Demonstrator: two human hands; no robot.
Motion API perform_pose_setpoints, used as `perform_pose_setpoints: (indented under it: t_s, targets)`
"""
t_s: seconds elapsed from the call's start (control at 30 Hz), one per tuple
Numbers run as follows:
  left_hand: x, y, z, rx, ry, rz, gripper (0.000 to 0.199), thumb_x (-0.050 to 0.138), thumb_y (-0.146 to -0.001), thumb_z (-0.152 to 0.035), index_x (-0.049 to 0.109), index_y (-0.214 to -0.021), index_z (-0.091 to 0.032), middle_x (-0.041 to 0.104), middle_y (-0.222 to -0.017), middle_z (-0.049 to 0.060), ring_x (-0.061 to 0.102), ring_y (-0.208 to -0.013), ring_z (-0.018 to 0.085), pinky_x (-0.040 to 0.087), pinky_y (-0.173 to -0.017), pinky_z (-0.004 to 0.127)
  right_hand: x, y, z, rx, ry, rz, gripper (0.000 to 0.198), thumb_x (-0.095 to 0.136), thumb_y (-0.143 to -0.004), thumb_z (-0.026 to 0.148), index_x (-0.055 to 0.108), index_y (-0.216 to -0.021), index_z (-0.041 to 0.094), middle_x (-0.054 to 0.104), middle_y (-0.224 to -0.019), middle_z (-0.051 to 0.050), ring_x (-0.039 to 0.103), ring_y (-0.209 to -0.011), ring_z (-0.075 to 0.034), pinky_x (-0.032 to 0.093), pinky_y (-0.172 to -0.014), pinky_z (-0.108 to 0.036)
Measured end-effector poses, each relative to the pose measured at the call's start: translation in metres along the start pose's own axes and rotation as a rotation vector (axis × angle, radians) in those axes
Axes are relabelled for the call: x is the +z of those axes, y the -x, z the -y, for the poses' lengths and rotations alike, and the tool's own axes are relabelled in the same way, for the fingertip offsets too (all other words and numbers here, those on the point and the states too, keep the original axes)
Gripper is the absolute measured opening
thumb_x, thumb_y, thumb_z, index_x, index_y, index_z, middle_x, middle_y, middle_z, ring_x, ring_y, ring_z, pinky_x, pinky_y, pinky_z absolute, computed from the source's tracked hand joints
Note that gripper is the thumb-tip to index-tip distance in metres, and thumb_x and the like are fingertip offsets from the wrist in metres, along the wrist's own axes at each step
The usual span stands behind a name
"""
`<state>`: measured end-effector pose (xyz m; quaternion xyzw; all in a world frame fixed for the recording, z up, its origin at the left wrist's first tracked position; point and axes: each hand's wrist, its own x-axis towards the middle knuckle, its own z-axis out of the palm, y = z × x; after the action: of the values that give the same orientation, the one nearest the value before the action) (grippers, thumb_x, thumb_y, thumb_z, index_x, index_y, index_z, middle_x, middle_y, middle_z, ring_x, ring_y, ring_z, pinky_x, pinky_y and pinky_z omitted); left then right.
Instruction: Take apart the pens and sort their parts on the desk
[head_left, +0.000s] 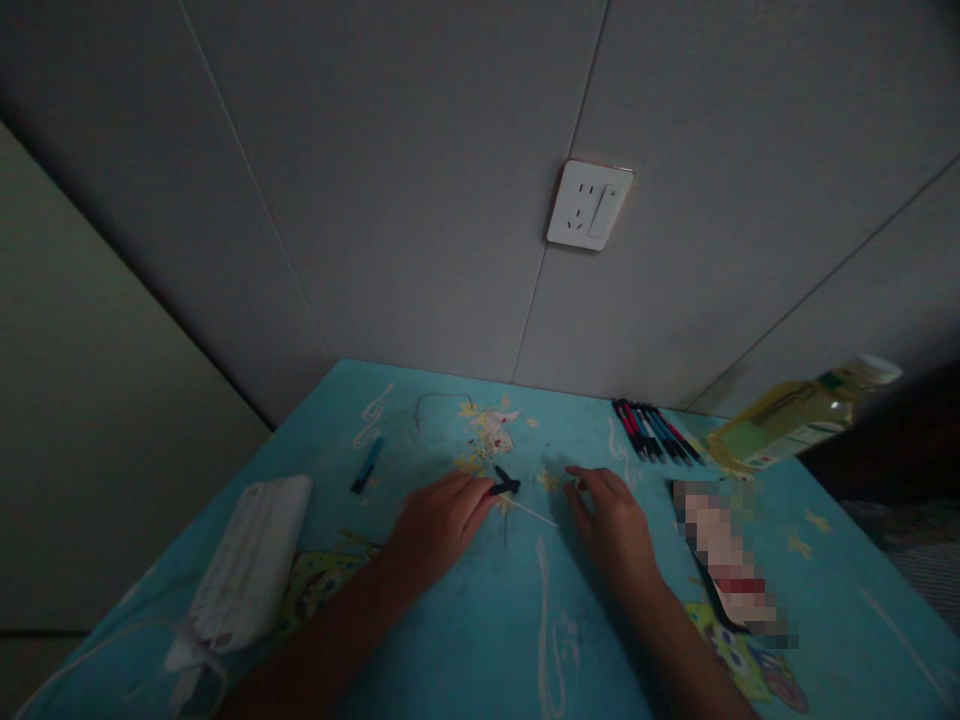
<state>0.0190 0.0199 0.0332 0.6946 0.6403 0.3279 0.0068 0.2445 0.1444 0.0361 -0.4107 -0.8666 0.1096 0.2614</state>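
Note:
My left hand [448, 515] is closed, thumb and forefinger pinching a short dark pen barrel [505, 488] just above the table. Another slim dark piece [501, 472] shows right behind the barrel; whether the two touch, I cannot tell. A thin white pen refill [534, 513] slants across the cloth between my hands. To the right, my right hand [611, 515] is curled in a loose pinch with its tips facing left; whatever is between them is too small and dark to make out. A blue pen piece with a dark end [367, 465] lies beyond my left hand.
Several pens [656, 432] lie in a row near the wall. An oil bottle [802, 415] stands at the right, behind a blurred flat object [727, 555]. A white power strip [244, 560] with a cable is at the left. A wall socket [590, 205] sits above the patterned blue tablecloth [465, 640].

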Motion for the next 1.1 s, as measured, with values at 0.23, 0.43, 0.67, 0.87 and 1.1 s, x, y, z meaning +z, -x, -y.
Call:
perform_pose_setpoints:
  t_s: [0.23, 0.43, 0.67, 0.87, 1.1]
  targets:
    - [-0.001, 0.0, -0.012, -0.146, 0.282, -0.021, 0.019, 0.052, -0.094, -0.031, 0.064, -0.104, -0.02, 0.07, -0.088, 0.005, 0.066, -0.078, 0.016, 0.054, -0.072, 0.029, 0.016, -0.003, -0.022, -0.073, 0.154, -0.009, 0.021, 0.053, -0.094, 0.031, 0.072, -0.097, 0.021, 0.059, -0.098, -0.01, 0.056, -0.088, -0.022, 0.046, -0.081, -0.035]
    - [0.005, -0.002, -0.024, -0.616, 0.941, 0.072, 0.035, 0.048, -0.093, -0.043, 0.043, -0.122, -0.024, 0.064, -0.084, -0.002, 0.044, -0.033, 0.005, 0.027, -0.029, 0.016, 0.01, -0.007, -0.015, -0.063, -0.008, -0.012, 0.022, 0.053, -0.095, 0.031, 0.072, -0.09, 0.02, 0.064, -0.098, -0.011, 0.057, -0.092, -0.023, 0.044, -0.085, -0.038]
    - [-0.001, -0.002, -0.023, -0.597, 1.236, 0.28, 0.044, 0.057, -0.088, -0.03, 0.053, -0.131, -0.021, 0.063, -0.09, 0.003, 0.049, -0.055, 0.005, 0.033, -0.046, 0.017, 0.004, 0.0, 0.017, 0.198, -0.774, 0.052, 0.024, 0.06, -0.09, 0.04, 0.068, -0.094, 0.018, 0.07, -0.093, -0.006, 0.063, -0.085, -0.019, 0.049, -0.079, -0.033]
    - [-0.005, 0.004, -0.026, -0.604, 1.24, 0.425, 0.053, 0.057, -0.091, -0.037, 0.048, -0.139, -0.018, 0.041, -0.049, -0.01, 0.026, -0.037, 0.004, 0.018, -0.037, 0.017, 0.006, 0.001, 0.027, 0.354, -1.198, 0.093, 0.033, 0.075, -0.078, 0.042, 0.066, -0.101, 0.02, 0.071, -0.095, -0.005, 0.065, -0.084, -0.017, 0.051, -0.078, -0.03]
    - [-0.005, 0.001, -0.03, -0.679, 1.259, 0.338, 0.035, 0.066, -0.083, -0.036, 0.067, -0.114, -0.019, 0.067, -0.092, 0.003, 0.03, -0.037, -0.002, 0.017, -0.033, 0.017, 0.004, 0.002, 0.029, 0.354, -1.271, 0.124, 0.032, 0.077, -0.075, 0.041, 0.066, -0.096, 0.02, 0.072, -0.096, -0.006, 0.066, -0.084, -0.016, 0.053, -0.081, -0.032]
